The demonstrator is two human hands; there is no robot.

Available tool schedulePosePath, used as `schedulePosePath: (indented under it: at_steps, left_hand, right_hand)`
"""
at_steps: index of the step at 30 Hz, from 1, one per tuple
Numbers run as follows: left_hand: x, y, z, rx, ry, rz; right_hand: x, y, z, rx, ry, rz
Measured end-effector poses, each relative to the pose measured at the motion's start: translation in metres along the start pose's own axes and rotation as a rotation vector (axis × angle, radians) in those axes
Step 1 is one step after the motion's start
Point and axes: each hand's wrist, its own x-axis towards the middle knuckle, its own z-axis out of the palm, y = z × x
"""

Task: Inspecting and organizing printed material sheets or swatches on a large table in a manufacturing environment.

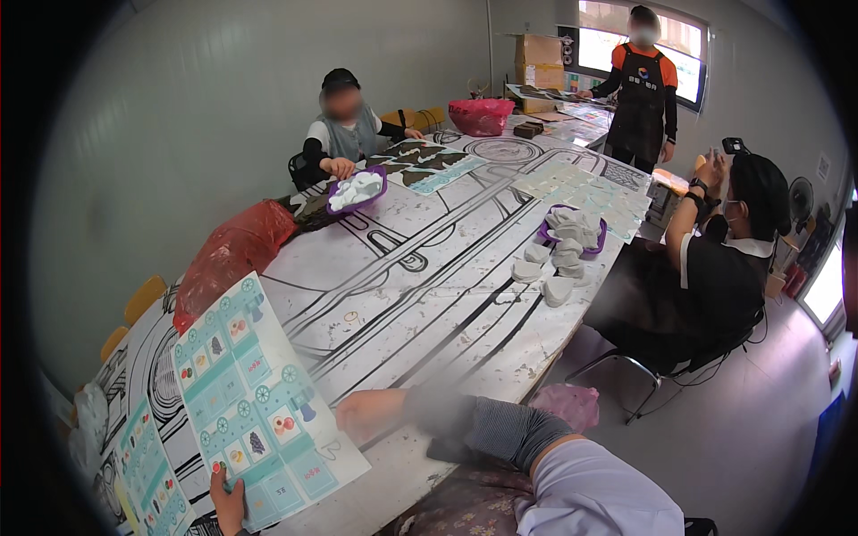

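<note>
My left hand [228, 500] grips a large printed card sheet [295, 406] by its lower left edge, thumb over the front. Pale turquoise in colour, the sheet carries rows of fruit pictures, small wheels and blank panels, and it is tilted up off the table. My right hand [368, 415] is beside the sheet's right edge, smeared by motion, so its fingers cannot be made out. A similar printed sheet [147, 469] lies on the table left of the one I hold.
The long table [429, 295] has black line drawings. Across it, a person handles white pieces in a purple basket [384, 188] near dark sheets [429, 165]. A red plastic bag [237, 255] sits at left. White pieces [572, 228] fill another basket. One person sits right; another stands behind.
</note>
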Motion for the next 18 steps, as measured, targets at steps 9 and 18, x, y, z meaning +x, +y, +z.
schedulePosePath:
  at_steps: [9, 18]
  left_hand:
    - [0.001, 0.001, -0.001, 0.027, -0.01, -0.003]
    - [0.0, 0.003, -0.002, 0.016, -0.015, 0.016]
  right_hand:
    - [-0.002, -0.006, 0.001, 0.082, -0.009, 0.052]
    - [0.003, 0.004, -0.002, 0.142, -0.035, 0.03]
